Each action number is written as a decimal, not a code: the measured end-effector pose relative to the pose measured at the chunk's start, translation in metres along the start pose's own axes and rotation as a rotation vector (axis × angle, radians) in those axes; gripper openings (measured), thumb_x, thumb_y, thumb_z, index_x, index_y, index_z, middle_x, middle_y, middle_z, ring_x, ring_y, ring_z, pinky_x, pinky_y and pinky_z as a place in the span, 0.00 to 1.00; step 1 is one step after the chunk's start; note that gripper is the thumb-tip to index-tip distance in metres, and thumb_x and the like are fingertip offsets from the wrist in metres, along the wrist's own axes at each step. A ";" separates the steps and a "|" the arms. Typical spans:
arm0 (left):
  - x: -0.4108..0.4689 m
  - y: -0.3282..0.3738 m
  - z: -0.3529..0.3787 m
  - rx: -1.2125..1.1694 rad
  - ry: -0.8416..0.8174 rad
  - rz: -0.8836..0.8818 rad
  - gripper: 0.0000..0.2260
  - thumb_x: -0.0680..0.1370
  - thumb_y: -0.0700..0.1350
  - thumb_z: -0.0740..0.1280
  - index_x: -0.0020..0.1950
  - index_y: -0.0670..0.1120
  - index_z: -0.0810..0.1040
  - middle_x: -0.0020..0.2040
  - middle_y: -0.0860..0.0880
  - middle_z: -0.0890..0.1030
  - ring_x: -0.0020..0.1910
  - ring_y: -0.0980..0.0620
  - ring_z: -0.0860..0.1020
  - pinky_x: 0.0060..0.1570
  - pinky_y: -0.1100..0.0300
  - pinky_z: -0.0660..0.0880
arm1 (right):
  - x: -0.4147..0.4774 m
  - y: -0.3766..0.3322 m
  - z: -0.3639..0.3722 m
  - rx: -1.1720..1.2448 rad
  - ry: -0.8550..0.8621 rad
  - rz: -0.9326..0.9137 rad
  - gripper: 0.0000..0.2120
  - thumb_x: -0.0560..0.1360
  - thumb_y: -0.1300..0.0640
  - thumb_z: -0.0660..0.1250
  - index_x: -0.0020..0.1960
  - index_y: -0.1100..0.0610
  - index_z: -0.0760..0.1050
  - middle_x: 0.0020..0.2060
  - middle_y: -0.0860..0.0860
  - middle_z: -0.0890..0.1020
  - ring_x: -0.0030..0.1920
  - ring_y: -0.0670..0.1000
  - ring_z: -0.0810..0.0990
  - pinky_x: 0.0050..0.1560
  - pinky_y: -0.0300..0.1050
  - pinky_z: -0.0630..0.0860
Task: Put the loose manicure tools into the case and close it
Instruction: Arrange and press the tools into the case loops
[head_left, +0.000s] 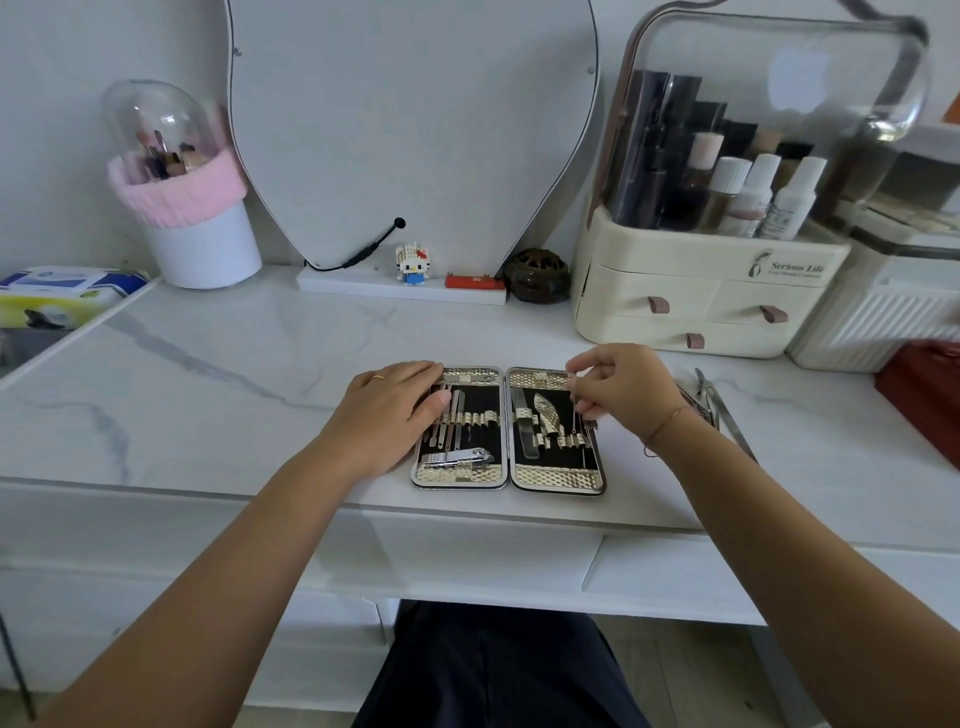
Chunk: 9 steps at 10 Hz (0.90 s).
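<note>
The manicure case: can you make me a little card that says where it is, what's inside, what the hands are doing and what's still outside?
Where: the case lies open flat on the table
Inside: nail clipper low in the left half, slim tools under gold straps
Left: the left hand lies flat on the left half
Right: the right hand curls its fingers at the right half's outer edge; whether it pinches a tool is too small to tell
Outside: loose metal tools on the table, right of the case
Closed: not yet
</note>
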<state>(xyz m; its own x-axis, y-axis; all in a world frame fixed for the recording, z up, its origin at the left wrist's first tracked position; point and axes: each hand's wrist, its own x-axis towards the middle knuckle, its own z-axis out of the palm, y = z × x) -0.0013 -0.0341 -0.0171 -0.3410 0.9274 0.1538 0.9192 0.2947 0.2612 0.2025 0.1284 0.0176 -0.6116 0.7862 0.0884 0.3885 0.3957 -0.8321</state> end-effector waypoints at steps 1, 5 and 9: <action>0.000 0.000 -0.001 0.001 0.002 -0.001 0.23 0.81 0.56 0.48 0.75 0.51 0.59 0.75 0.54 0.61 0.73 0.53 0.58 0.69 0.54 0.53 | -0.002 -0.003 0.001 -0.054 -0.021 -0.010 0.08 0.73 0.66 0.67 0.51 0.62 0.78 0.34 0.58 0.83 0.28 0.46 0.79 0.35 0.38 0.80; 0.000 0.001 -0.001 0.000 0.005 0.004 0.23 0.81 0.56 0.48 0.75 0.51 0.59 0.75 0.54 0.61 0.73 0.54 0.59 0.69 0.54 0.52 | -0.003 0.003 -0.005 -0.114 -0.044 -0.031 0.06 0.71 0.62 0.70 0.47 0.56 0.81 0.32 0.50 0.83 0.34 0.43 0.80 0.47 0.41 0.78; -0.001 0.002 -0.002 0.002 -0.002 0.001 0.23 0.82 0.56 0.48 0.76 0.51 0.58 0.75 0.54 0.61 0.74 0.54 0.58 0.70 0.54 0.52 | -0.018 0.009 -0.013 -0.099 -0.130 -0.045 0.05 0.71 0.63 0.70 0.45 0.57 0.83 0.43 0.56 0.85 0.44 0.54 0.82 0.53 0.45 0.78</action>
<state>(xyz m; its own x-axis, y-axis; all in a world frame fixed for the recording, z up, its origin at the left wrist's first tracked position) 0.0005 -0.0350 -0.0147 -0.3400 0.9281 0.1518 0.9198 0.2946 0.2593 0.2259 0.1235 0.0159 -0.7113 0.7012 0.0480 0.4208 0.4796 -0.7700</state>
